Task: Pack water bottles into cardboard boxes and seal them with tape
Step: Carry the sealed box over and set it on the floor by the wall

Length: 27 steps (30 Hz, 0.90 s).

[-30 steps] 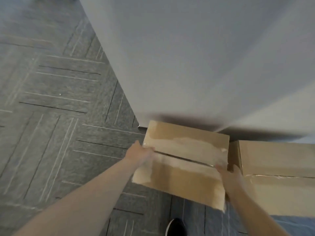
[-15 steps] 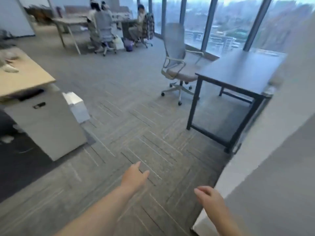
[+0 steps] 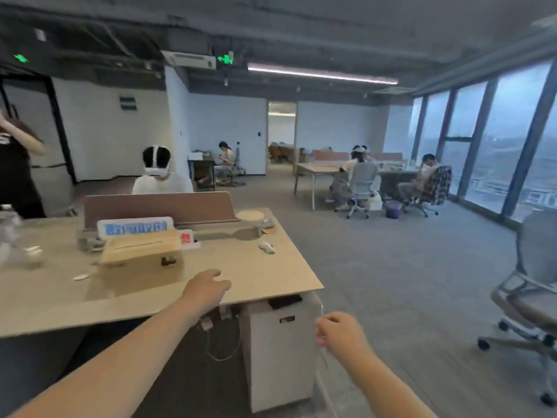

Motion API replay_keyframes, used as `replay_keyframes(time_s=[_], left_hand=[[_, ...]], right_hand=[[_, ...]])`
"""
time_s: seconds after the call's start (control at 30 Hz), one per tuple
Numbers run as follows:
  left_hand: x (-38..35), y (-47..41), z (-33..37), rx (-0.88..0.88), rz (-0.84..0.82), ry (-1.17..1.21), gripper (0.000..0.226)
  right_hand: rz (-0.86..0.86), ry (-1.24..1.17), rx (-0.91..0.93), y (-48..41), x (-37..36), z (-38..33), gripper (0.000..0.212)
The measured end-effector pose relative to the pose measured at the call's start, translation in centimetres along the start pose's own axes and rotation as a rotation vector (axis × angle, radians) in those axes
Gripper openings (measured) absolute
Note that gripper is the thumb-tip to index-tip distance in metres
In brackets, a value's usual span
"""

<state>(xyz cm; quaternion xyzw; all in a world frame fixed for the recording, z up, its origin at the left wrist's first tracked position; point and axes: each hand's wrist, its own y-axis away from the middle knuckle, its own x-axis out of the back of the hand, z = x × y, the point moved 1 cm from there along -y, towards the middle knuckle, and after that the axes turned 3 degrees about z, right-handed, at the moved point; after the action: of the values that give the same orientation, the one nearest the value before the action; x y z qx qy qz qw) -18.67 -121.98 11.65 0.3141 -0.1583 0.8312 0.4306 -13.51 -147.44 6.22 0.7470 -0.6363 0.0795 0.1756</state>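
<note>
A closed cardboard box (image 3: pixel 141 251) rests on the beige desk (image 3: pixel 235 279). Just behind it stands a wrapped pack with a blue label (image 3: pixel 135 227), probably water bottles. Clear plastic bottles (image 3: pixel 9 233) show blurred at the desk's far left. My left hand (image 3: pixel 208 286) hovers over the desk's front edge, right of the box, fingers loosely bent and holding nothing. Lower down, my right hand (image 3: pixel 337 330) hangs off the desk in front of the white cabinet (image 3: pixel 280 351), curled and empty.
A brown divider (image 3: pixel 159 206) runs behind the box, with a person in a white headset (image 3: pixel 156 173) seated beyond it. A round beige object (image 3: pixel 251 215) and small white items (image 3: pixel 266 247) lie on the desk. An office chair (image 3: pixel 530 297) stands right on open grey carpet.
A second ago both hands gripped a cardboard box on the floor by a wall. They let it go, and the view swung up and round to the desk.
</note>
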Motion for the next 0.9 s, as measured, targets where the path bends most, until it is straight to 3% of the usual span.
replay_keyframes(time_s=[0.33, 0.47, 0.6, 0.67, 0.73, 0.9], left_hand=[[10.6, -17.1, -10.9, 0.253, 0.189, 0.149, 0.036], [13.1, -24.0, -15.7, 0.327, 0.281, 0.126, 0.036], [16.2, -31.0, -18.6, 0.424, 0.368, 0.070, 0.009], [17.9, -34.3, -19.5, 0.458, 0.413, 0.052, 0.015], [19.1, -37.8, -21.0, 0.496, 0.411, -0.003, 0.031], [19.7, -45.5, -25.2, 0.531, 0.320, -0.105, 0.012]], right_hand=[[-0.292, 0.183, 0.053, -16.5, -20.5, -11.6, 0.014], [-0.385, 0.209, 0.151, -24.4, -28.7, -15.6, 0.012], [-0.494, 0.269, 0.164, -31.6, -36.6, -19.6, 0.014], [-0.551, 0.302, 0.194, -35.1, -40.6, -21.7, 0.015], [-0.566, 0.338, 0.208, -38.3, -44.7, -23.4, 0.015], [-0.613, 0.449, 0.222, -43.1, -53.9, -22.9, 0.015]])
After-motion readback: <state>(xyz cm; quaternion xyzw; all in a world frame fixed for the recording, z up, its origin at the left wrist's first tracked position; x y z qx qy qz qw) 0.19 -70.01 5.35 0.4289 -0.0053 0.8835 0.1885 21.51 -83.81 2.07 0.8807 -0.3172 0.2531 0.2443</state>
